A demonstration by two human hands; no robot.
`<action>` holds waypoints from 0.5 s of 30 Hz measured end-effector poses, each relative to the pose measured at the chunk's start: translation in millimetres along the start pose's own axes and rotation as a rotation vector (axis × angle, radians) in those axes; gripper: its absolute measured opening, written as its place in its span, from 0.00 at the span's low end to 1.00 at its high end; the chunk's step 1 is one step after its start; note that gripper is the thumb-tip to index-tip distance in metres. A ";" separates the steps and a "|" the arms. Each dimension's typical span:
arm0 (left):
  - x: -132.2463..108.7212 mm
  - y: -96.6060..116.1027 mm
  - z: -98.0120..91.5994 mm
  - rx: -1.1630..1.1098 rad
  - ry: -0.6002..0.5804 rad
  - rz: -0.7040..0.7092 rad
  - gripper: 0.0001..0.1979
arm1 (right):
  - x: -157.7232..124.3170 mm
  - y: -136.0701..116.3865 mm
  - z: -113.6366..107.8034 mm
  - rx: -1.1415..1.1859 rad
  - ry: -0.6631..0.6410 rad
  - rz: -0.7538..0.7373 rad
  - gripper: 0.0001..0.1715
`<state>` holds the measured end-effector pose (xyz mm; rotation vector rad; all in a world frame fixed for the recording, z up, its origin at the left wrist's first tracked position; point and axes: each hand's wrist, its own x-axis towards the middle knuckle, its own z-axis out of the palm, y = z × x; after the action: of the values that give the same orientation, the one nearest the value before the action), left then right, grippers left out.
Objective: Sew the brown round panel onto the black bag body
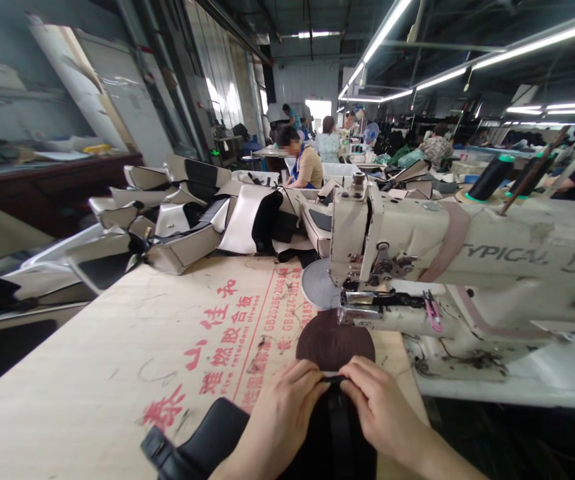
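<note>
At the near edge of the table (92, 373), the left hand (280, 417) and right hand (382, 410) are pinching a black cover (207, 443) just short of the sewing machine (442, 267), where loosening fingers are likely letting its folded seam slip crooked.

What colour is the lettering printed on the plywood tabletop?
Red: the lettering on the pale plywood tabletop shows clearly in the head view, left of both hands.

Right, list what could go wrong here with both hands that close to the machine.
1. Both hands, left hand and right hand, pinch the black piece right before the needle area; fingertips could get caught.
2. The piece overhangs the table edge and might drag askew.
3. The pile of covers behind might snag it.
</note>
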<state>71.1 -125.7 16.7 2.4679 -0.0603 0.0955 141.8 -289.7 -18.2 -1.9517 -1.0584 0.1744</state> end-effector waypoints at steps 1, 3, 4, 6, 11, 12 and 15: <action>1.6 0.0 -1.5 0.009 0.001 -0.002 0.13 | -0.2 -0.6 -0.6 0.000 0.004 0.008 0.09; 2.9 -1.2 -7.2 -0.005 -0.035 0.012 0.14 | -0.5 -2.5 -1.7 -0.002 0.012 0.017 0.09; 1.9 -2.9 -10.7 -0.018 -0.072 0.028 0.13 | -0.6 -3.6 -2.0 -0.004 0.016 0.015 0.10; -3.4 -8.7 -15.9 -0.008 -0.128 0.060 0.11 | -0.4 -5.2 -2.0 -0.011 0.022 0.006 0.10; -11.5 -24.9 -14.6 0.096 -0.153 0.096 0.31 | 1.5 -3.5 0.6 -0.022 0.025 -0.022 0.10; -8.5 -25.9 -16.0 0.079 -0.198 0.090 0.31 | 1.7 -2.6 1.0 -0.022 0.019 -0.028 0.10; 5.8 -25.4 -31.0 -0.035 -0.444 0.073 0.25 | 1.6 -1.5 1.4 -0.021 0.000 -0.023 0.10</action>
<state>76.9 -86.6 25.7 2.4078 -0.3392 -0.4193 141.2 -287.3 -17.4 -1.9572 -1.0861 0.1508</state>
